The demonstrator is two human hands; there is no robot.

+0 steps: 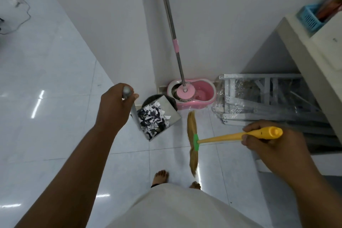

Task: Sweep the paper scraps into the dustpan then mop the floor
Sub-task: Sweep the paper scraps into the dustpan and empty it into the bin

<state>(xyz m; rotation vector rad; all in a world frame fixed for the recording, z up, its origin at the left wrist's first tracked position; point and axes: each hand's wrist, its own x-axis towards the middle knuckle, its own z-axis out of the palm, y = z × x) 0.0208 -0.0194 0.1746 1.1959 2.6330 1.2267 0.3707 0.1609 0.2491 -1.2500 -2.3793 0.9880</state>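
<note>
My left hand [115,106] grips the top of the metal dustpan's long handle [134,113]. The steel dustpan [170,110] stands on the floor near the wall corner, with several black-and-white paper scraps [153,118] piled inside. My right hand [268,142] holds the yellow handle of a broom [222,138]; its straw head [192,140] with a green collar rests on the tiles right of the dustpan. A pink mop bucket [201,96] stands in the corner, and the mop's pink-and-steel pole [171,24] leans up along the wall.
A stack of plastic-wrapped grey metal frames [259,98] lies right of the bucket. A beige counter [314,57] with a blue basket [309,17] rises at the right. My bare feet [162,175] stand on glossy white tiles. A cable [24,18] lies far left.
</note>
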